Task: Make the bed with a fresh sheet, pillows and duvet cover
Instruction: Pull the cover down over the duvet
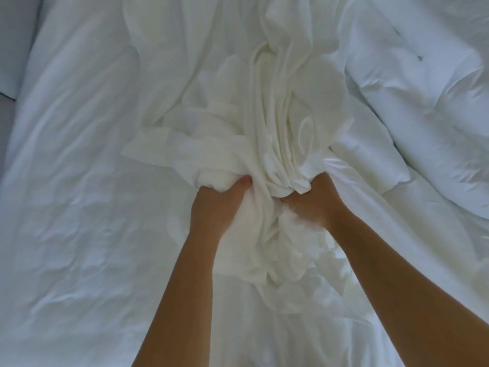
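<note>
The left hand (215, 207) and right hand (316, 205) each clutch a fistful of the bunched cream duvet cover (275, 139), fingers buried in its folds, mid-bed on the white sheet (74, 181). It looks light, limp and prone to tangling, so a hem or corner would be a better hold than this wad. The puffy duvet (423, 88) lies just beside it.

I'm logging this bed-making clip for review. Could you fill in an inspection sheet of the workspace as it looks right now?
Surface: bed covered by a wrinkled white sheet.
Job's things: cream fabric bundle bunched mid-bed; puffy white duvet heaped at the right.
Clutter: nothing seen.
Grippers: left hand and right hand both grip the bundle's near end; the right is blurred.
Cables: nothing seen.
Surroundings: pale pillow-like shape at the upper left edge, with a grey strip below it that I cannot identify.
</note>
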Demonstrator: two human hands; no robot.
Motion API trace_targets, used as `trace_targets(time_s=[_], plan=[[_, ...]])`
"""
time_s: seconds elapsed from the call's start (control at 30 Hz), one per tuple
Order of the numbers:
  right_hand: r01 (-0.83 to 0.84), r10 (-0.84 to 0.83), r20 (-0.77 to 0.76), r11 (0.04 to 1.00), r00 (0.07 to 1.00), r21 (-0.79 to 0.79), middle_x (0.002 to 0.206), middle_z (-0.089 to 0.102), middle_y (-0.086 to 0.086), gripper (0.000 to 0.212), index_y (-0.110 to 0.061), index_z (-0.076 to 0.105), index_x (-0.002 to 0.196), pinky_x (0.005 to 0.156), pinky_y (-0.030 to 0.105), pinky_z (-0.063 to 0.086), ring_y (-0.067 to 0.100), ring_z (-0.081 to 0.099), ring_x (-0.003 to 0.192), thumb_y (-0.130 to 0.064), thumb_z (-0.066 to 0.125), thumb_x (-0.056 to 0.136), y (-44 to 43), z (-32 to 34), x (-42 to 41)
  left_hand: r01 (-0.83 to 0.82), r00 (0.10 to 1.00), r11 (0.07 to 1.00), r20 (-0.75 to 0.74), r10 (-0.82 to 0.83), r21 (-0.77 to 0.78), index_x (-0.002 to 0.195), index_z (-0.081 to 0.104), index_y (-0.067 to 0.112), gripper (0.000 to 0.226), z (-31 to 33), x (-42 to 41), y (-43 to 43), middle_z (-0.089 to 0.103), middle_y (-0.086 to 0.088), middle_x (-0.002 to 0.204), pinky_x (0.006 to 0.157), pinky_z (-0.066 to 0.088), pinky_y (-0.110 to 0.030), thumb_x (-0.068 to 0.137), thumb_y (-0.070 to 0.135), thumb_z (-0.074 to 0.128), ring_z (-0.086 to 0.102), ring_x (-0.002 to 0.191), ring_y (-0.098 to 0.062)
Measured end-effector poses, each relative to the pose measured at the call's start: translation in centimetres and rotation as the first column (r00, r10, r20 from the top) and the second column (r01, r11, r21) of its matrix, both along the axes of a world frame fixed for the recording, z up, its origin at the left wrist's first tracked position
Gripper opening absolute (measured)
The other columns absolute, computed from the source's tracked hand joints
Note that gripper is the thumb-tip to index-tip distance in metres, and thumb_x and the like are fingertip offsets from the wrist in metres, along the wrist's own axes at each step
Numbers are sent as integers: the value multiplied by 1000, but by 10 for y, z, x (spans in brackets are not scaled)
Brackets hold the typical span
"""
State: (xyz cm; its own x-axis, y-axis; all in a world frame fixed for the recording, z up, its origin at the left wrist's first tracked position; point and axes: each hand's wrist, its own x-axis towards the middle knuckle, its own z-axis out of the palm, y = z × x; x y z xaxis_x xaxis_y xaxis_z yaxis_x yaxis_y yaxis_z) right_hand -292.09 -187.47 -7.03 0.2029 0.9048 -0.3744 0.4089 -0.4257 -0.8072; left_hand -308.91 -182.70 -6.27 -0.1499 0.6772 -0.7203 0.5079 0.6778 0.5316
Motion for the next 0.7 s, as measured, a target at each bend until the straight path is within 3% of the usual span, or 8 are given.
trace_targets(time_s=[0.1, 0.17, 0.23, 0.33, 0.43, 0.5, 0.6, 0.7], plan=[[223, -271, -529, 963, 804, -153, 71, 69, 1, 6, -16, 69, 76, 54, 28, 55, 14, 66, 63, -12, 72, 72, -5, 6, 6, -83, 993, 991, 75, 91, -105, 131, 50, 11, 77, 11, -24, 17, 55, -10, 126, 89, 38, -32, 74, 61, 64, 55, 107, -27], [236, -332, -605, 943, 724, -236, 82, 72, 5, 11, -24, 75, 81, 66, 31, 58, 19, 70, 76, -22, 74, 70, -4, 7, 10, -138, 986, 987, 79, 144, -79, 102, 61, 13, 41, 20, -44, 26, 60, -5, 91, 67, 40, -29, 77, 45, 68, 56, 77, -23], [223, -321, -454, 940, 831, -257, 77, 72, 0, 5, -26, 72, 78, 64, 29, 56, 16, 70, 72, -28, 74, 75, 0, 8, 8, -2, 998, 996, -65, 8, 85, 78, 60, 9, 26, 20, -53, 32, 55, -4, 70, 57, 38, -27, 79, 33, 70, 55, 71, -26], [347, -376, -133, 917, 917, -195, 75, 64, -9, 18, -28, 63, 88, 60, 20, 50, 13, 61, 72, -33, 75, 75, 1, 7, -11, 315, 912, 922, -341, -228, 226, 92, 60, 6, 31, 15, -36, 32, 62, -8, 94, 73, 38, -29, 84, 35, 67, 58, 97, -30], [396, -454, 385, 890, 803, 224, 135, 39, 10, 80, -14, 37, 140, 106, 42, 34, 29, 37, 122, -28, 77, 72, -8, 16, -41, 333, 903, 910, -362, -232, 248, 113, 56, 5, 52, 11, -22, 34, 62, -9, 115, 82, 40, -31, 83, 46, 65, 56, 110, -30], [115, -387, 506, 865, 771, 488, 139, 27, 17, 85, -2, 24, 142, 109, 54, 30, 35, 31, 127, -17, 69, 71, -10, 20, -64, 287, 937, 936, -264, -229, 204, 120, 56, 5, 59, 11, -25, 38, 62, -8, 115, 83, 43, -33, 83, 50, 63, 57, 108, -29], [-262, 55, 550, 915, 833, 306, 141, 36, 14, 73, -5, 33, 141, 108, 45, 33, 30, 35, 129, -31, 65, 82, 4, 24, -92, 135, 991, 988, 6, -135, 82, 111, 64, 12, 39, 21, -45, 41, 65, 1, 95, 65, 44, -29, 87, 41, 60, 60, 83, -18], [-420, 359, 613, 906, 704, -48, 129, 49, 8, 44, -11, 52, 127, 94, 33, 34, 25, 43, 118, -42, 48, 95, 29, 13, -102, 50, 979, 998, 198, -40, -47, 101, 67, 12, 25, 25, -78, 38, 68, -6, 95, 71, 49, -29, 89, 32, 57, 63, 84, -20]])
